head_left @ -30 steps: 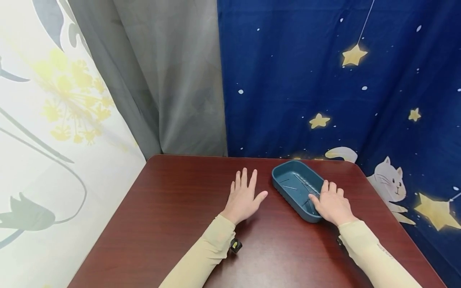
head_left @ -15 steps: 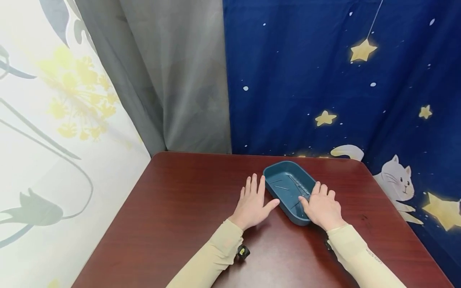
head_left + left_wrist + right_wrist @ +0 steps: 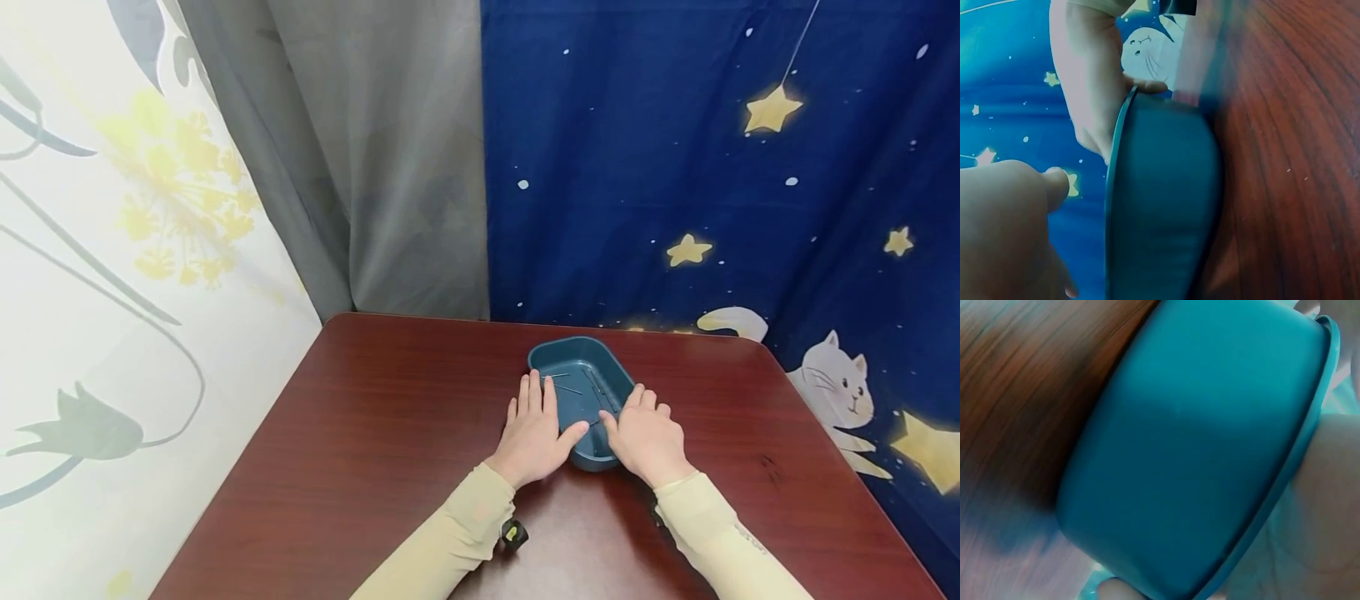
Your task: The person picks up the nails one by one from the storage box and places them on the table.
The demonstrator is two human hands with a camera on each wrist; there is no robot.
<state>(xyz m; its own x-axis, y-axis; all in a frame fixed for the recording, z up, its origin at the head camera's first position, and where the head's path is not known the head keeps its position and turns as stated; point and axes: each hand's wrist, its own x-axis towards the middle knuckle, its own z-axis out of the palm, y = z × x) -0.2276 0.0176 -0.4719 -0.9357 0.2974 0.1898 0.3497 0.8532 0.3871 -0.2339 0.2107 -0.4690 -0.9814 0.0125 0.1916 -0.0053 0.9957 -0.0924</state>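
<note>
A dark teal plastic tray (image 3: 581, 350) with rounded corners stands on the table toward the far side. Several thin metallic sticks (image 3: 567, 389), too small to name, lie on its floor. My right hand (image 3: 647, 435) holds the tray's right rim, thumb over the inside and fingers along the outer wall. At the left rim, my left hand (image 3: 531, 435) has its fingers spread straight and its thumb reaching over the near corner; whether it touches is unclear. The tray's outer wall (image 3: 1160, 200) fills the left wrist view, and the same tray (image 3: 1191, 437) dominates the right wrist view.
The reddish-brown wooden table (image 3: 390, 417) spreads around the tray. Behind it hang a grey curtain (image 3: 420, 167) and a blue star-patterned curtain (image 3: 600, 167). A pale floral curtain (image 3: 112, 333) borders the left side.
With my right hand at its rim, the tray has shifted left in the head view. My left hand has moved slightly right, and its fingers now overlap the tray's left rim.
</note>
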